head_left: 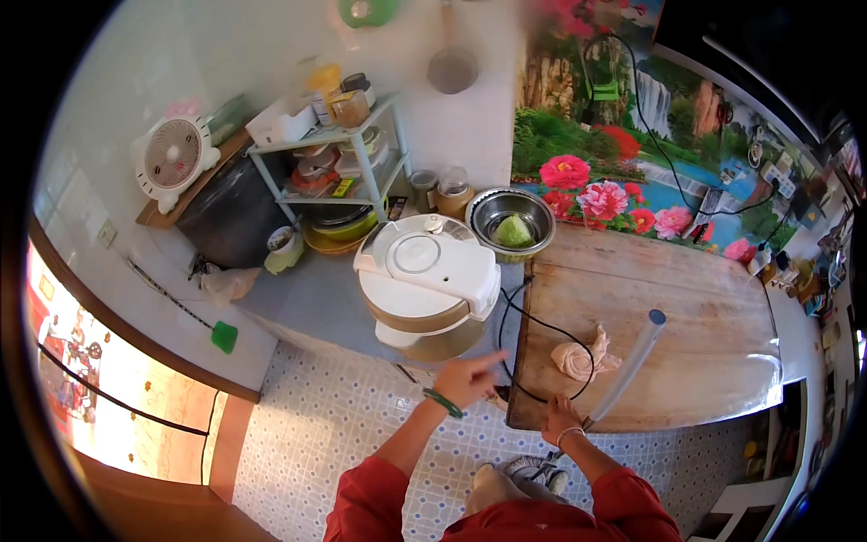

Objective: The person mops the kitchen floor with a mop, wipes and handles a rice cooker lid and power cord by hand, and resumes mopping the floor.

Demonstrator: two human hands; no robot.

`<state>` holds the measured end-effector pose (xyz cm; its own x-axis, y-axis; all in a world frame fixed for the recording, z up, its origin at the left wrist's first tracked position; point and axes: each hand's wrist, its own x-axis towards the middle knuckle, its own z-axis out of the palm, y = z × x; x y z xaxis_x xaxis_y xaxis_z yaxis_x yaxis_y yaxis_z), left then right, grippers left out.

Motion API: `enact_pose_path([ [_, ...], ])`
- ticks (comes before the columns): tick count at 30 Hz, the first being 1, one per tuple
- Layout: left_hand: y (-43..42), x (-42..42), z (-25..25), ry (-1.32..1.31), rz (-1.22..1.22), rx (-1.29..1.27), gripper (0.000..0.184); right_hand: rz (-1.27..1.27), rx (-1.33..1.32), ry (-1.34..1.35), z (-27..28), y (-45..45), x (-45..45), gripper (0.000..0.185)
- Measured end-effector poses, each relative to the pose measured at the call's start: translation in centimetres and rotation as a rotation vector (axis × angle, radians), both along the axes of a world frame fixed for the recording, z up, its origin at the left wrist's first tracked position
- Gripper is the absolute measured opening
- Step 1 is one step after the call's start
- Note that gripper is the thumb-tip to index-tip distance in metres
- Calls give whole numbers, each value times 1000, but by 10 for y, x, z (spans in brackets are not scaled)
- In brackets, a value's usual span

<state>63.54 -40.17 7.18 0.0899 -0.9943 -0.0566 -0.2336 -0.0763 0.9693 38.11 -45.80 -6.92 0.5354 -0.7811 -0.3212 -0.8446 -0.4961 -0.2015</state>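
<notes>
My left hand [465, 380] hovers in front of the white-lidded electric cooker [424, 280], a green band at its wrist. Its index finger stretches out to the right and nothing shows in its grasp. At the front edge of the wooden board [668, 271], my right hand [561, 418] has its fingers closed at a black cord [560, 327], which loops over the board's left side. Beside the right wrist, a clear tube [629, 369] slants up over the board. A crumpled pinkish cloth [578, 359] lies inside the cord's loop.
A metal bowl [488, 200] with a green vegetable [515, 232] stands behind the cooker. To the left are a small shelf [361, 181] with containers, a dark bin [232, 210] and a white fan [173, 161]. A green fly swatter [223, 337] hangs on the wall.
</notes>
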Motion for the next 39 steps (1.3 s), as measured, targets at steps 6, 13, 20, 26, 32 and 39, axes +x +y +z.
enact_pose_path([
  [6, -27, -52, -53, -148, -7, 1, 25, -18, 62, -43, -20, -3, -7, 68],
  [13, -92, -98, -89, -392, -72, 28, 38, 46, -26, 24, -3, 3, -12, 75],
  [20, -155, -153, -200, -835, 189, 47, 39, 56, 22, -52, -14, -5, -19, 77],
  [26, -141, -136, -92, 1, 326, -28, 26, 94, 71, -64, -1, -4, -22, 83],
  [32, -54, -71, -5, 11, 559, -492, 22, 115, 93, -2, 6, -5, -21, 84],
  [39, 18, 62, 87, -684, 979, -538, 21, 107, 81, -35, -3, -3, -22, 84],
])
